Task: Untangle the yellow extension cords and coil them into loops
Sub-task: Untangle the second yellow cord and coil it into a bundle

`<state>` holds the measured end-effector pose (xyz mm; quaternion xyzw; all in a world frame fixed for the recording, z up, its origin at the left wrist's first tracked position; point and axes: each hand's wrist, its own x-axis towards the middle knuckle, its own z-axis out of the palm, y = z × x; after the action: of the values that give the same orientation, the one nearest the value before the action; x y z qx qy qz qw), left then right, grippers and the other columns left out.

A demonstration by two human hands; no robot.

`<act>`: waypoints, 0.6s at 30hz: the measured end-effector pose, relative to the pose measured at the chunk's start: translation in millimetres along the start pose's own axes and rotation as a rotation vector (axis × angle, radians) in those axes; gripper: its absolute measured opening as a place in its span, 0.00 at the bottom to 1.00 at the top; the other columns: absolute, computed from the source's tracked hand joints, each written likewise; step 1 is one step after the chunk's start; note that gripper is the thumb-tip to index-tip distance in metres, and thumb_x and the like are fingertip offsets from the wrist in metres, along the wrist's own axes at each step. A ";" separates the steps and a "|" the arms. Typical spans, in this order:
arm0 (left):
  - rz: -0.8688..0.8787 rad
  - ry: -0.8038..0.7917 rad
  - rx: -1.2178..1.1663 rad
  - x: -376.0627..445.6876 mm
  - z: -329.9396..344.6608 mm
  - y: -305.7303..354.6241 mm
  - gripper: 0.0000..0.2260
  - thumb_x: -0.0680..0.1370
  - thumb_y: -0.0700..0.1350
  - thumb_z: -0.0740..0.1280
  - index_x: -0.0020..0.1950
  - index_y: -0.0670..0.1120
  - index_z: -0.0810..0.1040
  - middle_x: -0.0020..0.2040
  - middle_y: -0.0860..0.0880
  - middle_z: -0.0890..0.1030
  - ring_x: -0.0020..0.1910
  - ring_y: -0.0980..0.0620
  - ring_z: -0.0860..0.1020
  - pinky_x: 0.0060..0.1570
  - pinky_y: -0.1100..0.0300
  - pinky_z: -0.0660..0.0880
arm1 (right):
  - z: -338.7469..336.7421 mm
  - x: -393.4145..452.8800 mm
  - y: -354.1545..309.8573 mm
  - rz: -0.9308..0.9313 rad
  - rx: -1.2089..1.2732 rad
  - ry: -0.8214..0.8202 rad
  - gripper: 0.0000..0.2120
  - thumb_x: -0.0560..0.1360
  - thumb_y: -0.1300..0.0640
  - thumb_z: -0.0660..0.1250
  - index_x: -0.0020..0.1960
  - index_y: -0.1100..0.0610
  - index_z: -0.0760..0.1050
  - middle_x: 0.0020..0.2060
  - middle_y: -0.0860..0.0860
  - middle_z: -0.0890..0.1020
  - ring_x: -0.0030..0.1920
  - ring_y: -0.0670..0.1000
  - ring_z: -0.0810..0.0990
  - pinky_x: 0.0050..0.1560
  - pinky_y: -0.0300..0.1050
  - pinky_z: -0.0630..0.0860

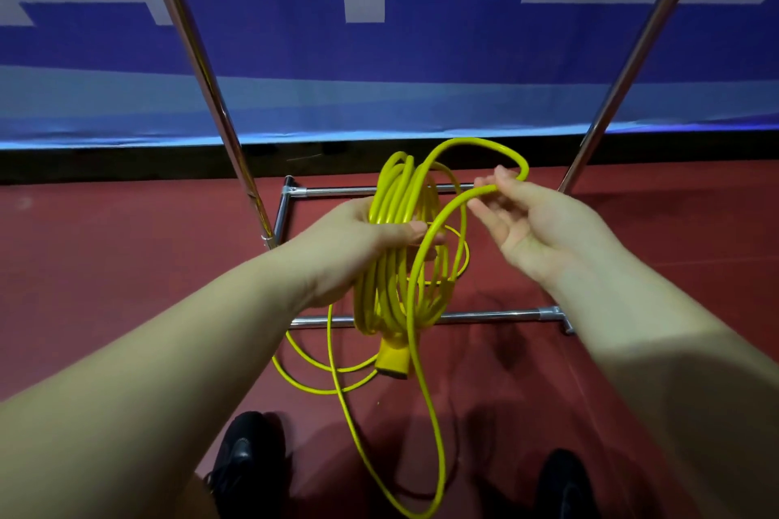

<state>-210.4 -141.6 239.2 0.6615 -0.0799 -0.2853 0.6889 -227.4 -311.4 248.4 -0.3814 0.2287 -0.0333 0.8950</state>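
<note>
My left hand (358,240) grips a bundle of several loops of yellow extension cord (392,265), held upright in front of me. A yellow plug end (394,358) hangs below the bundle. My right hand (527,223) pinches a free stretch of the same cord (480,192) between thumb and fingertips, where it arches up and over to the right of the bundle. From there the cord runs down past the bundle to the floor near my feet. More loose cord (320,375) lies curled on the red floor under my left forearm.
A chrome rack frame stands around the cord: slanted poles at left (202,67) and right (640,55), low bars at the back (333,192) and front (497,314). A blue banner (379,34) hangs behind. My black shoes (248,455) stand on the red floor.
</note>
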 end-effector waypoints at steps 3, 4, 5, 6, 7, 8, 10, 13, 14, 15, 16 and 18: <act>-0.008 -0.077 -0.030 0.0 4.4 1.9 0.05 0.76 0.36 0.64 0.51 0.40 0.76 0.45 0.41 0.84 0.43 0.46 0.82 0.43 0.53 0.81 | -1.4 2.2 -2.0 0.012 0.086 0.077 0.06 0.77 0.66 0.62 0.40 0.63 0.72 0.37 0.55 0.77 0.25 0.46 0.81 0.24 0.38 0.76; -0.015 -0.107 -0.045 -0.9 5.9 3.0 0.05 0.76 0.35 0.63 0.51 0.40 0.75 0.43 0.42 0.84 0.40 0.48 0.82 0.41 0.55 0.81 | -2.1 2.2 -2.7 0.019 0.120 0.095 0.06 0.77 0.66 0.62 0.41 0.64 0.72 0.38 0.55 0.77 0.24 0.46 0.81 0.23 0.39 0.76; -0.022 -0.133 -0.046 -1.2 6.6 3.2 0.05 0.77 0.34 0.63 0.51 0.40 0.75 0.41 0.42 0.83 0.38 0.49 0.82 0.39 0.56 0.81 | -2.9 2.3 -3.4 0.024 0.151 0.110 0.06 0.77 0.67 0.61 0.41 0.64 0.72 0.38 0.56 0.76 0.24 0.47 0.80 0.23 0.40 0.76; -0.030 -0.153 -0.031 -1.9 7.6 3.1 0.05 0.77 0.33 0.62 0.51 0.39 0.74 0.41 0.42 0.83 0.37 0.50 0.82 0.37 0.57 0.81 | -4.0 2.9 -4.2 0.028 0.174 0.123 0.06 0.77 0.67 0.61 0.41 0.65 0.72 0.38 0.56 0.76 0.24 0.48 0.80 0.23 0.41 0.76; -0.035 -0.164 -0.013 -2.1 8.7 2.8 0.05 0.77 0.33 0.62 0.51 0.38 0.73 0.40 0.42 0.82 0.36 0.50 0.82 0.36 0.59 0.81 | -4.3 2.5 -4.9 0.031 0.188 0.127 0.06 0.77 0.67 0.61 0.41 0.64 0.72 0.37 0.56 0.77 0.23 0.48 0.80 0.23 0.41 0.76; -0.042 -0.163 -0.001 -2.1 9.5 2.5 0.05 0.77 0.32 0.63 0.51 0.38 0.73 0.39 0.43 0.82 0.35 0.51 0.82 0.34 0.60 0.80 | -4.2 2.0 -6.0 0.031 0.196 0.125 0.07 0.77 0.67 0.61 0.40 0.64 0.72 0.35 0.56 0.78 0.24 0.48 0.80 0.23 0.42 0.77; -0.048 -0.133 0.004 -0.5 9.8 2.3 0.03 0.76 0.32 0.63 0.47 0.39 0.73 0.36 0.45 0.81 0.33 0.52 0.81 0.31 0.60 0.79 | -4.2 1.1 -8.2 0.014 0.195 0.108 0.07 0.77 0.65 0.62 0.39 0.63 0.72 0.28 0.55 0.79 0.25 0.48 0.81 0.25 0.42 0.78; -0.039 -0.041 -0.039 3.9 7.1 2.4 0.02 0.77 0.33 0.63 0.46 0.39 0.73 0.34 0.46 0.81 0.32 0.52 0.81 0.33 0.58 0.80 | -0.6 -5.6 -8.8 -0.009 -0.021 -0.012 0.07 0.75 0.56 0.65 0.44 0.60 0.73 0.34 0.56 0.81 0.36 0.50 0.84 0.34 0.45 0.81; -0.043 -0.003 -0.074 4.7 5.8 2.4 0.02 0.77 0.33 0.63 0.46 0.39 0.74 0.33 0.46 0.81 0.31 0.53 0.81 0.34 0.56 0.80 | -0.7 -9.0 -5.2 0.011 -0.190 -0.058 0.12 0.72 0.52 0.67 0.50 0.59 0.73 0.42 0.56 0.81 0.43 0.52 0.83 0.38 0.47 0.82; -0.048 0.041 -0.122 5.8 4.5 2.5 0.02 0.77 0.34 0.63 0.46 0.38 0.74 0.32 0.47 0.81 0.31 0.53 0.81 0.34 0.56 0.80 | -3.1 -12.4 0.6 0.043 -0.425 -0.101 0.21 0.67 0.49 0.70 0.56 0.57 0.71 0.50 0.55 0.79 0.48 0.52 0.81 0.41 0.48 0.81; -0.053 0.088 -0.178 7.1 2.9 3.0 0.03 0.77 0.34 0.63 0.45 0.38 0.75 0.32 0.48 0.81 0.30 0.53 0.81 0.33 0.55 0.80 | -7.1 -15.2 9.4 0.069 -0.695 -0.136 0.29 0.63 0.47 0.72 0.61 0.55 0.69 0.53 0.53 0.79 0.50 0.50 0.80 0.45 0.48 0.79; -0.058 0.172 -0.291 8.6 -0.6 5.6 0.06 0.78 0.35 0.62 0.42 0.39 0.76 0.31 0.48 0.82 0.30 0.54 0.81 0.31 0.55 0.80 | -13.4 -21.3 29.7 0.039 -1.119 -0.234 0.27 0.64 0.51 0.75 0.59 0.55 0.71 0.50 0.51 0.80 0.48 0.48 0.80 0.48 0.46 0.77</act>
<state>-201.3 -145.6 242.2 0.5788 0.0407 -0.2559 0.7732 -255.6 -294.4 227.8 -0.7940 0.1180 0.1520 0.5766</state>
